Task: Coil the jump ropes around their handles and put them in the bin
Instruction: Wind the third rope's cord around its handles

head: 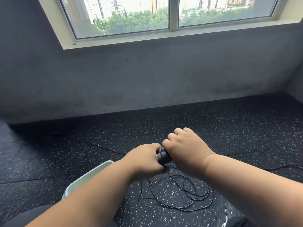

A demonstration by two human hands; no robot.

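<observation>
Two dark grey jump rope handles (161,155) are held side by side above the floor. My left hand (144,158) grips them from the left, and my right hand (183,149) curls over them from the right. The thin black rope (188,194) hangs from the handles and lies in loose loops on the floor below my right forearm. A white bin (86,176) stands on the floor at the lower left, partly hidden by my left forearm.
Black speckled rubber floor (229,131) runs to a dark grey wall (147,76) under a window (164,13). Seams (105,148) cross the floor mats. My knees show at the bottom corners.
</observation>
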